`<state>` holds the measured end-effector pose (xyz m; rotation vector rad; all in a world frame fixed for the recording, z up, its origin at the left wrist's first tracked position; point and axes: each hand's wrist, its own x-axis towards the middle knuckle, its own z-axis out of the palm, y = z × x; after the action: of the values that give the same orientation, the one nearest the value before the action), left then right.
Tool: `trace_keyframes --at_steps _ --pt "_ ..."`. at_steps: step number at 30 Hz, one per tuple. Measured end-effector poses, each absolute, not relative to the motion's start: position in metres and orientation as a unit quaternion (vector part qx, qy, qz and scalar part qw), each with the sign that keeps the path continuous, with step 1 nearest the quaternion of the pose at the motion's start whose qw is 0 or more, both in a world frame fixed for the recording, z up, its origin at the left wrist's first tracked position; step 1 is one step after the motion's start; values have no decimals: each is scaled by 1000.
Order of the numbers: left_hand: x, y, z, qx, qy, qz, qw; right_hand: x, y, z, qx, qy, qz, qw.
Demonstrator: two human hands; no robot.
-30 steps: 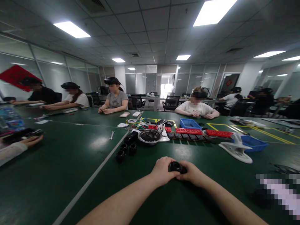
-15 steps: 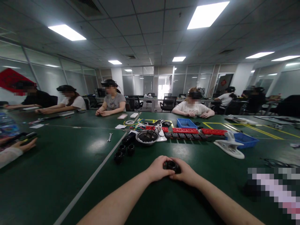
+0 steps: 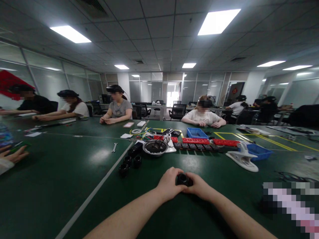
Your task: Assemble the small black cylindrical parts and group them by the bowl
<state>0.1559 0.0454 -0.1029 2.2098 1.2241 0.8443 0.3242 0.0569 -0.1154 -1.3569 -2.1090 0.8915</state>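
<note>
Two bare hands are clamped on one black round part (image 3: 183, 179), which sits just above or on the near middle of the green table (image 3: 82, 186); whether it touches the surface cannot be determined. The left hand (image 3: 169, 186) grips its left side and the right hand (image 3: 199, 187) its right, thumbs close together at the near edge. The round opening points upward and tilts toward the camera. A dark portion extends to the right beneath the right fingers; the full long axis is concealed by the grip and cannot be confirmed.

Compared with the earliest frame, the opening is displayed more squarely and less of the dark body shows on the right. Compared with the frame that followed it, the far fingertips stand slightly farther apart, exposing more of the rim.

Containers: one metal bowl (image 3: 145, 151) holds dark material, with a thin black cable looping over it. One blue bin (image 3: 197, 133) stands behind the red power strips (image 3: 195, 141); its contents are not discernible. A second blue bin (image 3: 260, 153) stands at the right, partly behind a white clamp-like stand (image 3: 242, 159).

Several black ring-shaped parts (image 3: 124, 169) are grouped left of the hands, near the bowl. A wrench (image 3: 114, 147) lies farther left.
</note>
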Motion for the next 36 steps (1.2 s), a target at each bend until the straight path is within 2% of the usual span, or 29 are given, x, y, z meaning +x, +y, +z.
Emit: trace_keyframes --at_steps 4,6,8,10,14,17,19,24,26,31,36 --pt "160 45 -107 775 493 327 223 310 54 -124 -593 -758 148 230" --pt "159 46 -106 772 495 332 219 306 51 -124 -590 -764 120 232" --pt "156 47 -102 786 479 320 226 309 49 -120 -557 -780 149 243" --pt "150 47 -97 808 445 295 247 316 49 -112 -506 -795 230 243" --pt "141 49 -90 843 376 261 282 332 50 -94 -428 -785 406 192" --pt "140 50 -91 849 360 262 285 334 50 -91 -427 -768 442 180" --pt "143 49 -95 839 378 266 288 329 50 -96 -457 -768 408 189" --pt "158 43 -105 771 501 310 240 310 48 -118 -573 -774 143 227" --pt "161 42 -106 764 520 312 221 306 46 -121 -577 -779 104 221" --pt "153 45 -97 795 471 290 249 314 47 -113 -486 -817 189 245" --pt "142 50 -90 825 405 259 296 329 51 -101 -429 -802 361 205"
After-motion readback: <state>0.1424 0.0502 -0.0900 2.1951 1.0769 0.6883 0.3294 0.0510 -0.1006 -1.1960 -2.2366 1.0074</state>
